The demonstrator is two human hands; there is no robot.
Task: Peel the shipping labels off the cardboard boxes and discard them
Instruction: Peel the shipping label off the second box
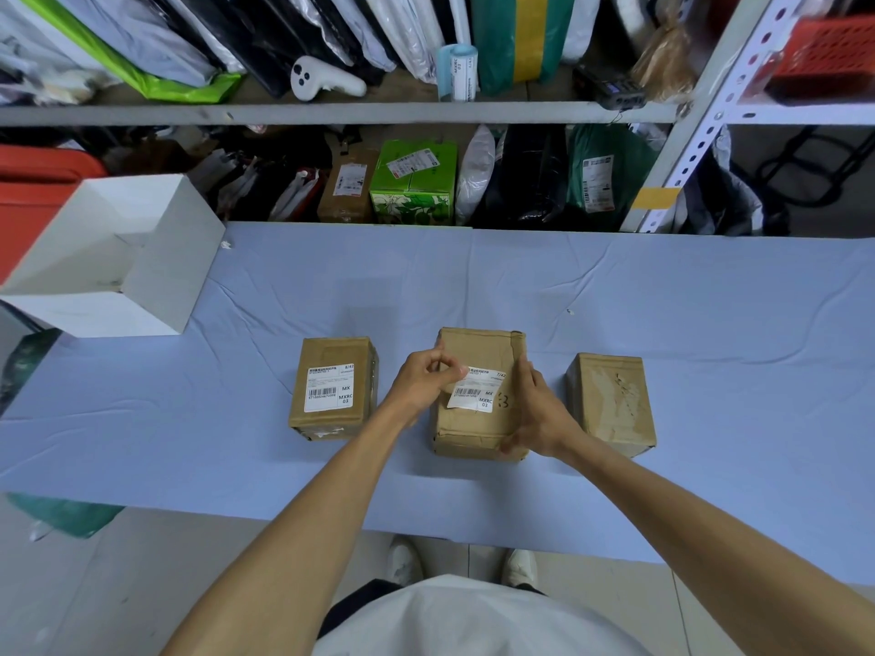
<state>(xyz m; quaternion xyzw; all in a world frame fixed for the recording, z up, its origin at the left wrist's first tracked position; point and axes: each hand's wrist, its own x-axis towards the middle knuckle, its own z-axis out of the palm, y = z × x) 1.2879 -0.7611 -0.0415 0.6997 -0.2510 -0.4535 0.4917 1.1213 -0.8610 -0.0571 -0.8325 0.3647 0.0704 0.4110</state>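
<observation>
Three cardboard boxes stand in a row on the blue-covered table (pixel 663 286). The middle box (pixel 473 428) carries a white shipping label (pixel 478 393) whose top left corner is lifted. My left hand (pixel 424 383) pinches that lifted corner between thumb and fingers. My right hand (pixel 537 419) grips the box's right side and front corner. The left box (pixel 331 388) has a flat, intact white label (pixel 330 388). The right box (pixel 611 402) shows only torn paper residue on top.
An open white box (pixel 156 258) sits at the table's back left. Behind the table, metal shelves (pixel 331 113) hold parcels, bags, a green carton (pixel 414 182) and a label roll (pixel 457 71). A red crate (pixel 33 191) stands far left.
</observation>
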